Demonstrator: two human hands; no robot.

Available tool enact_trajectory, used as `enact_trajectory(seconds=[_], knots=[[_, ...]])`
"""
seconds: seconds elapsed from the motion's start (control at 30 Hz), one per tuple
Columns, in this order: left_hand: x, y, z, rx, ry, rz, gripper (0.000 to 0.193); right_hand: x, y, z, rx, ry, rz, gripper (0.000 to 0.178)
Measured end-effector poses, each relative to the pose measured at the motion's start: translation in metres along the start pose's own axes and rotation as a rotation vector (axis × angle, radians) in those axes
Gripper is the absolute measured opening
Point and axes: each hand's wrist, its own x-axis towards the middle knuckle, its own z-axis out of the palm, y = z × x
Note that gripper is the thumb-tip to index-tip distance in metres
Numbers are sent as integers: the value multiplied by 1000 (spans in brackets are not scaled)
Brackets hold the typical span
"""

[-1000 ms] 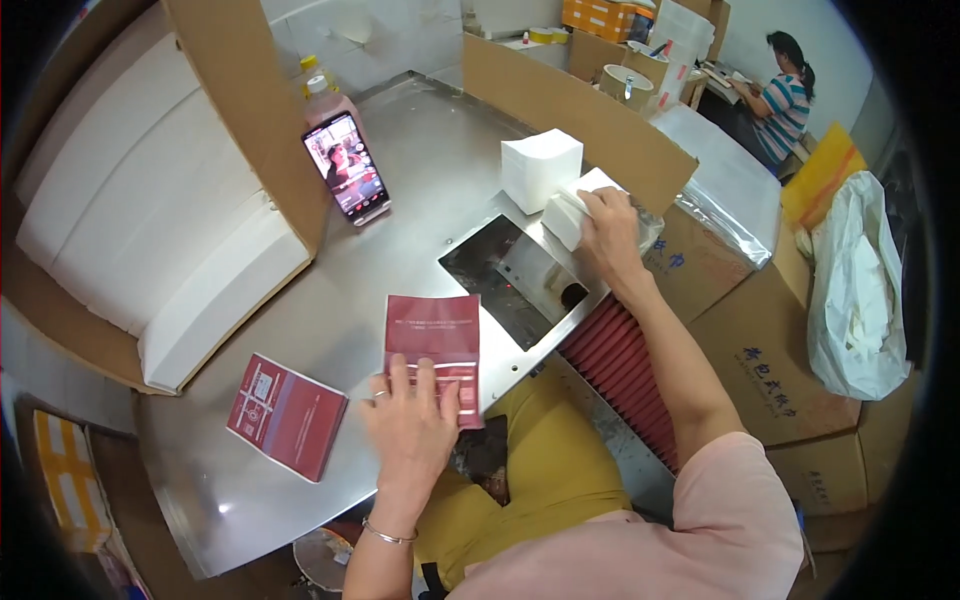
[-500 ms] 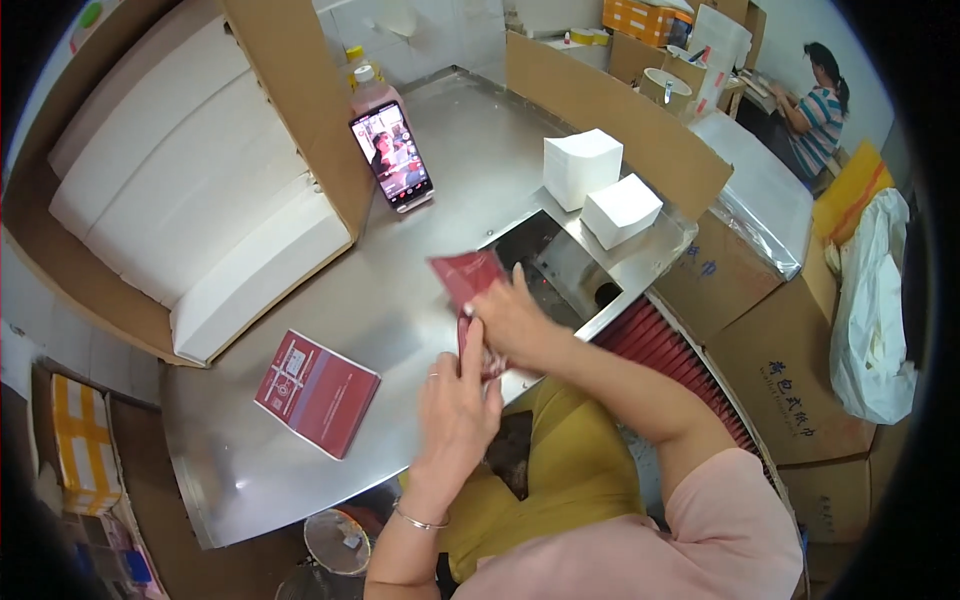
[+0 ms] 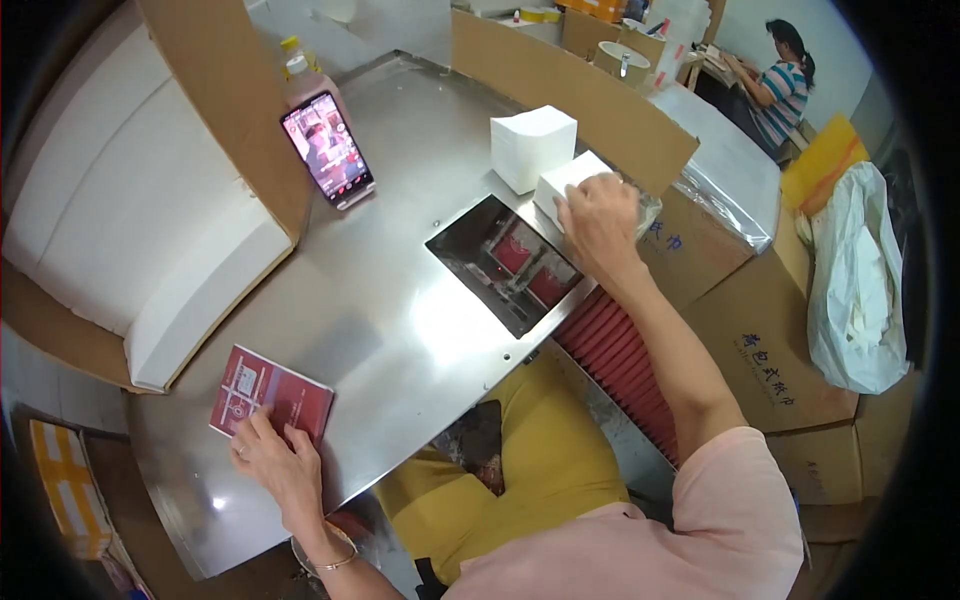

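Observation:
At the left of the metal table, my left hand rests on a flat red printed packet, its fingers apart and slightly bent over the near part. The packet lies flat and seems to be on top of a low stack. On the far right of the table, my right hand grips the nearer white block of folded tissues from above, with the thumb on its near side. Some of its fingertips are hidden behind the hand. A second white tissue block stands just beyond, to the left.
A dark rectangular opening is cut into the table, with red shapes inside. Further back a phone leans on a stand. A carton of white tissue borders the left; red packets fill a box at right. Another person sits far off.
My hands have parted: the left moved left onto the red packet, the right moved out to the white tissue block. The red packet they held is gone from them; red shapes now show in the opening.

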Motion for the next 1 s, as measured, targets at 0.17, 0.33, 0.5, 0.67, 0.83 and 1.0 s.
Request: enact_trajectory(seconds=[0.17, 0.33, 0.5, 0.67, 0.83, 1.0], knots=[[6, -2, -16, -65, -182, 102, 27, 2, 15, 29, 204, 12, 123, 23], [-1, 95, -23, -609, -110, 342, 38, 1, 28, 32, 340, 25, 115, 22], [-6, 138, 19, -478, -29, 517, 21, 5, 37, 31, 354, -11, 179, 25], [-6, 125, 24, -586, -75, 513, 17, 2, 35, 31, 347, 138, 104, 18], [-13, 142, 24, -674, -125, 644, 36, -26, -33, 14, 672, 209, -173, 40], [-6, 117, 17, -419, -162, 493, 75, -91, -124, -48, 790, 138, -686, 37]])
